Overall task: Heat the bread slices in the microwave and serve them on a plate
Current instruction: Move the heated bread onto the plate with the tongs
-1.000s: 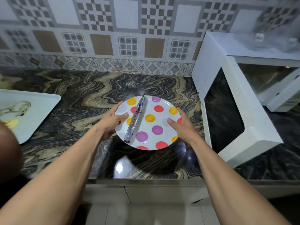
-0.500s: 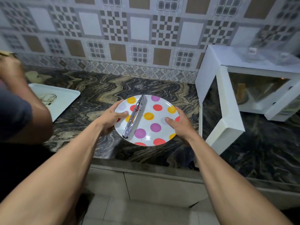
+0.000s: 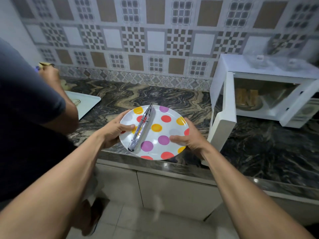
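Both forearms reached forward and down from the near edge, elbows apart, converging on the plate [image 3: 174,128]. The left hand [image 3: 114,131] took the plate's left rim, thumb lying across the top toward the centre, other fingers hidden underneath; grip was closed on the rim. The right hand [image 3: 189,138] took the right rim the same way, thumb on top pointing left, grip closed on the plate. The plate, white with coloured dots, was held roughly level over the front edge of the marbled bench [image 3: 155,99]; whether it touched the bench could not be told. Metal tongs [image 3: 140,128] lay on the plate's left half, arms together, long axis running from near-left to far-right, tips toward the tiled wall, hinge end toward the wearer. To the right the white microwave [image 3: 259,66] stood on the bench with its door [image 3: 224,118] swung open; bread slices [image 3: 246,97] stood inside, blurred. Another person's arm [image 3: 57,100] was at left, beside a pale tray [image 3: 88,104].
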`<state>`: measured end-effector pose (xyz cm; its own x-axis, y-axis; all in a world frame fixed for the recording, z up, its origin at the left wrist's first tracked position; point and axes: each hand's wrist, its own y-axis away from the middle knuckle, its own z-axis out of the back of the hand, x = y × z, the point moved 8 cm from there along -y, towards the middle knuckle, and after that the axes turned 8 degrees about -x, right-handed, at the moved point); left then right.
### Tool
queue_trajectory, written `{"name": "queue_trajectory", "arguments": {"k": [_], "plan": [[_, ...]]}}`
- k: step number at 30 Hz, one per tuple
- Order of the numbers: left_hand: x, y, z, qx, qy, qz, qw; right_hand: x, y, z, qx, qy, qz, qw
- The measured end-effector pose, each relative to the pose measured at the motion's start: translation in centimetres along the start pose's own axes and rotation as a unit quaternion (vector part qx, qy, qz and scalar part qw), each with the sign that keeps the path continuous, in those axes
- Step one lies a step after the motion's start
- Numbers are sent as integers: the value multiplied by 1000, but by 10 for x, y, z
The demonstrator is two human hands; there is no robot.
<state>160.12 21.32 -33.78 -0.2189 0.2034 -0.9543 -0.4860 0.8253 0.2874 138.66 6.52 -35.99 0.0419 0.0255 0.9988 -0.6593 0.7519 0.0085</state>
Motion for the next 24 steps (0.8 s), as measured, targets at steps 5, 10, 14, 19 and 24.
{"name": "queue_trajectory", "arguments": {"k": [5, 10, 14, 19, 24], "plan": [[0, 33, 1, 25, -14, 3, 1000, 9, 37, -7, -5, -9, -8, 1000], [-1, 66, -11, 42, -1, 6, 999, 21, 78, -3, -15, -23, -12, 1000], [0, 91, -34, 64, 9, 3, 998, 34, 112, 8, -20, -4, 1, 1000], [8, 116, -64, 90, 17, 9, 996, 44, 150, 38, -49, 6, 3, 999], [19, 132, -98, 108, 15, 11, 994, 49, 183, 67, -53, 11, 3, 999]]}}
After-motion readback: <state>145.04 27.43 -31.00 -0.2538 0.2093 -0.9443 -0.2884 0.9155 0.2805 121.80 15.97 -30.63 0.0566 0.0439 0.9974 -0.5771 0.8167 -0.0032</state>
